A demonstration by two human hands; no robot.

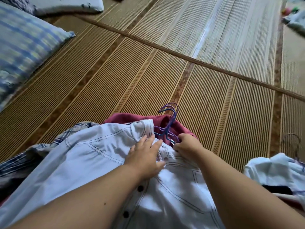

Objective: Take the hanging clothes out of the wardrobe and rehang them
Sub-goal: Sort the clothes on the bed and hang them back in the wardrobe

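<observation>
While the left hand [145,156] lies flat on the white shirt [92,162], right fingers [179,146] pinch hangers [168,124], hooks pointing away.

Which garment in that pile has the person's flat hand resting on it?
The white shirt with dark stitching and black buttons, topmost under the left hand; the maroon garment and blue plaid one lie beneath, untouched by it.

White shirt [102,159] with dark stitching, maroon garment [125,117], purple hangers [170,123], striped golden mat [115,71]

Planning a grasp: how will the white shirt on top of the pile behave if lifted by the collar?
The white shirt is probably floppy: it lies creased and draped over the other clothes. Likely light, thin fabric. The purple hangers gripped by the right hand may snag it.
</observation>
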